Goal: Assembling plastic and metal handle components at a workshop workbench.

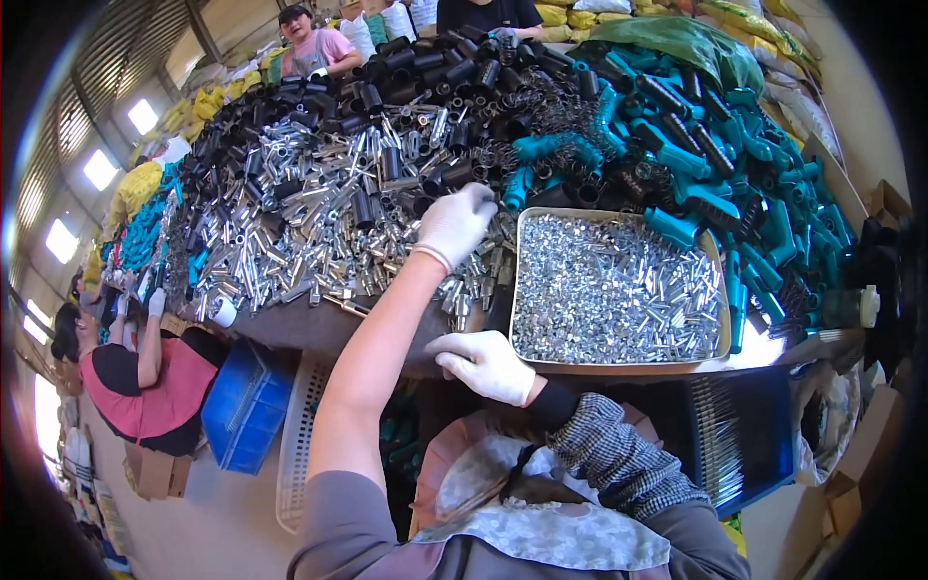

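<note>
Heaped table (290,324): left hand (454,222) fingers buried among metal tubes (309,222), grip hidden; right hand (483,365) curled, contents unclear.

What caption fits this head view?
Gloved left hand reaches into heaped metal parts; gloved right hand rests by a tray of small silver pieces.

Both hands wear white knit gloves: the left hand (454,222) above a bare forearm and short grey sleeve, the right hand (483,365) above a dark cuff and black-and-white checked sleeve cover.
</note>
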`<state>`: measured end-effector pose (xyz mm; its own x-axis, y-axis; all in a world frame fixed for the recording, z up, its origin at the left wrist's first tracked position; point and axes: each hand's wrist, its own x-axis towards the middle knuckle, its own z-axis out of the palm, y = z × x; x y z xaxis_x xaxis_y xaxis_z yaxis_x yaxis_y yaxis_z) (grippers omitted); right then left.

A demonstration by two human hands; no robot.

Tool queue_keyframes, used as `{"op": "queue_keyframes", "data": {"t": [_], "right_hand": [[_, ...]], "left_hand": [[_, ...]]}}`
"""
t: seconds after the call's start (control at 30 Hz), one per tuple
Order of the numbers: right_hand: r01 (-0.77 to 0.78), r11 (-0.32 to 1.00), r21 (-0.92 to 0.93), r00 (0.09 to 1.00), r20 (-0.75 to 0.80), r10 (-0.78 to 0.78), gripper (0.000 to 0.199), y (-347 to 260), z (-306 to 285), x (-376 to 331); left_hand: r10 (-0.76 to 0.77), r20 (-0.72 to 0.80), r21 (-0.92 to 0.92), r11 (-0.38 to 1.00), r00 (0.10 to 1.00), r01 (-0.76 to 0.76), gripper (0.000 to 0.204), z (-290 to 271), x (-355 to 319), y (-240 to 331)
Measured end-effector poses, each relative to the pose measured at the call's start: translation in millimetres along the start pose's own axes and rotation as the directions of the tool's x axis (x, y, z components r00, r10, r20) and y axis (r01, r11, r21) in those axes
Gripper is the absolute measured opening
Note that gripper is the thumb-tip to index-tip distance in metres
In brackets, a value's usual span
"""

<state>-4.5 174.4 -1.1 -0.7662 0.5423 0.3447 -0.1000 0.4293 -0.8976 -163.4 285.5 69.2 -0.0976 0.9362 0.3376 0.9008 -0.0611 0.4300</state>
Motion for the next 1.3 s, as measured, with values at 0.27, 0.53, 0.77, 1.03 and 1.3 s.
{"op": "queue_keyframes", "data": {"t": [0.27, 0.53, 0.77, 1.03, 1.3], "right_hand": [[0.015, 1.0, -0.008, 1.0, -0.019, -0.015, 0.022, 1.9, 1.9, 0.4], [0.053, 0.999, -0.006, 0.998, -0.044, -0.053, 0.02, 5.9, 1.3, 0.4], [0.109, 0.986, -0.13, 0.979, -0.16, -0.129, 0.034, 12.3, 8.6, 2.5], [0.161, 0.958, -0.237, 0.958, -0.198, -0.209, 0.051, 10.5, 15.5, 2.9], [0.061, 0.975, -0.215, 0.988, -0.125, -0.09, 0.037, 4.6, 7.1, -2.5]], "left_hand": [[0.014, 0.143, 0.393, 0.917, 0.99, -0.07, 0.027, 30.0, 37.2, 6.3], [0.047, 0.173, 0.446, 0.887, 0.984, -0.121, 0.023, 23.8, 42.2, 4.2], [-0.106, -0.252, -0.196, 0.979, 0.962, 0.057, 0.023, -49.1, -67.8, -10.3], [-0.285, -0.095, -0.303, 0.921, 0.954, 0.245, 0.013, -74.3, -220.6, -2.7], [-0.491, -0.543, -0.84, 0.329, 0.682, -0.432, 0.029, -62.2, -196.3, 32.7]]}}
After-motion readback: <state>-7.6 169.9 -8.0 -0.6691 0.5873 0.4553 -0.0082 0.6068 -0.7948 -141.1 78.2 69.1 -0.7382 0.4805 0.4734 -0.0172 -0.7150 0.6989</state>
